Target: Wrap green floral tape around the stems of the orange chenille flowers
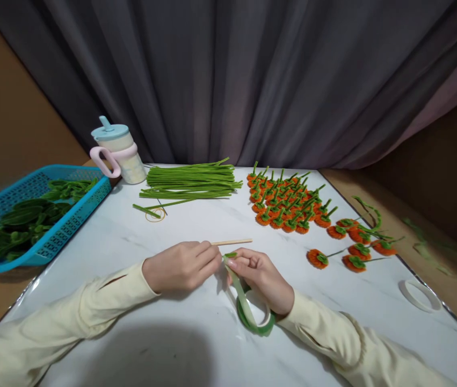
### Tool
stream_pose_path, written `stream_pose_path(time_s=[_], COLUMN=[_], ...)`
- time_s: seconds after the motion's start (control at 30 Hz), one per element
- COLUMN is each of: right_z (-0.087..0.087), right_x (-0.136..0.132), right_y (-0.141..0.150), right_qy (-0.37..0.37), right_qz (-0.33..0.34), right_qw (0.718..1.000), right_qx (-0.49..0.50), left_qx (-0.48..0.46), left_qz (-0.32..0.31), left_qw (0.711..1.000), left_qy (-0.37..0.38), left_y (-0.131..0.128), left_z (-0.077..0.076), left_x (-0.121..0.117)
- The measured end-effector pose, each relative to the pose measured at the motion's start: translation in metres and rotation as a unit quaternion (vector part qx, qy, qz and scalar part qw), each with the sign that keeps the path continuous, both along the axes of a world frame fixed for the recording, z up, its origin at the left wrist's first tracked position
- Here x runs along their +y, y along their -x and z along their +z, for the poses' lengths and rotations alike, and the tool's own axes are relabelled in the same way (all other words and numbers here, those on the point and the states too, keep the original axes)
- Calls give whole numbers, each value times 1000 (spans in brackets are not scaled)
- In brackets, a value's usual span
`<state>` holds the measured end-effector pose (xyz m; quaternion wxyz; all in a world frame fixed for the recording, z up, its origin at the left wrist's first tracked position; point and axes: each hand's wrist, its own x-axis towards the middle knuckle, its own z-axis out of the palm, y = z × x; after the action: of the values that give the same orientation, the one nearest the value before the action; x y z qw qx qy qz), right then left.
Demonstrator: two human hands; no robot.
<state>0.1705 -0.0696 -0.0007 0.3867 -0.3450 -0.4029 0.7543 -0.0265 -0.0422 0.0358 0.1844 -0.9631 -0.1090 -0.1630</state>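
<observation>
My left hand [186, 266] is closed on a thin wooden stick [234, 242], whose bare end sticks out to the right. Opposite it, my right hand [264, 279] pinches the free end of a pale green tape strip [239, 290]. That strip runs down to a roll of green tape [267, 325] below the right hand. A short bright green piece [231, 255] pokes out at the right fingertips, close to the left fingers. Whether it is joined to the stick is hidden by the fingers.
Green pipe-cleaner stems [191, 181] lie bundled at the back. Orange fuzzy persimmon shapes [288, 201] with green stalks fill the right. A blue basket [61, 231] of fuzzy green leaves stands left, beside a lidded cup [121, 156]. A white ring [420, 295] lies near the right edge.
</observation>
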Motion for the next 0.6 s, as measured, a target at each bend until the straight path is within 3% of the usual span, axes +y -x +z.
stream_pose_path(time_s=[0.4, 0.6], right_z=[3, 11], right_x=[1, 0], right_y=[1, 0], right_qy=[67, 35], right_qz=[-12, -2], right_qw=[998, 999], right_qx=[16, -20], left_qx=[-34, -61], left_qz=[-40, -23], left_qw=[996, 996], left_qy=[-73, -55], left_y=[-1, -3], left_z=[-16, -18], left_x=[8, 8])
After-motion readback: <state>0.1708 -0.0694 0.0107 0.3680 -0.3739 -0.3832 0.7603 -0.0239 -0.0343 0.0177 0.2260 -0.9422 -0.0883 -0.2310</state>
